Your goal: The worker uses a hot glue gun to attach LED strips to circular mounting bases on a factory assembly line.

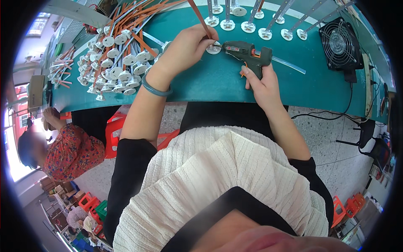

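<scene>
An orange strip is pinched near its lower end by the closed fingers of the left hand, between the middle of the table and its far edge. Just below those fingertips a white disc is seen on the table top; whether it is touched by the strip is hidden by the fingers. By the right hand the handle of a dark glue gun is gripped, with the fingers wrapped round it and the orange trigger. The nozzle is pointed left and held at the disc, though contact cannot be made out. From the back of the gun a clear glue stick is stuck out towards the right edge.

Along the far edge grey strips are stood on white bases. Near the right edge a black fan is placed. Towards the left edge a pile is formed of strips and discs, with a smaller heap set beyond it. Below the near left corner another person is seated
</scene>
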`<state>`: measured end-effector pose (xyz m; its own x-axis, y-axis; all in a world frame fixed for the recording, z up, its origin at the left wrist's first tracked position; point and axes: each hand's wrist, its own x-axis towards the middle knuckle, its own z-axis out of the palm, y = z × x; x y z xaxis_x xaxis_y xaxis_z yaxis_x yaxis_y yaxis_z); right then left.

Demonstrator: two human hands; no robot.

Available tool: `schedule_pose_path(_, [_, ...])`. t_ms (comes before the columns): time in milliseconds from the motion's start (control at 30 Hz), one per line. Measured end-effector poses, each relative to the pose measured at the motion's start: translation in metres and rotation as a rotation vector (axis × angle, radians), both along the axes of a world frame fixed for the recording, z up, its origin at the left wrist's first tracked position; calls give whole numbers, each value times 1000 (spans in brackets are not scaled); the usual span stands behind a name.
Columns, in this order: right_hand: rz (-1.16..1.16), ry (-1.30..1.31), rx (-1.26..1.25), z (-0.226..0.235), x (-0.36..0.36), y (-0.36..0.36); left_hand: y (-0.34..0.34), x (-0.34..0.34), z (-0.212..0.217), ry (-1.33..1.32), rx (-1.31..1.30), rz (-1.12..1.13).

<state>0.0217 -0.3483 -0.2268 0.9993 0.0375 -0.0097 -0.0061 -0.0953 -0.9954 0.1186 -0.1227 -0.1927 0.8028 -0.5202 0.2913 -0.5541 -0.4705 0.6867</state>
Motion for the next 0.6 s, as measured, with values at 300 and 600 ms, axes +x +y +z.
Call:
schedule_pose_path(300, [-20, -6, -28, 3, 0, 2, 0, 0, 1, 10, -2, 4])
schedule_pose_path(600, [-13, 0, -25, 3, -1, 1, -1, -1, 0, 5, 1, 15])
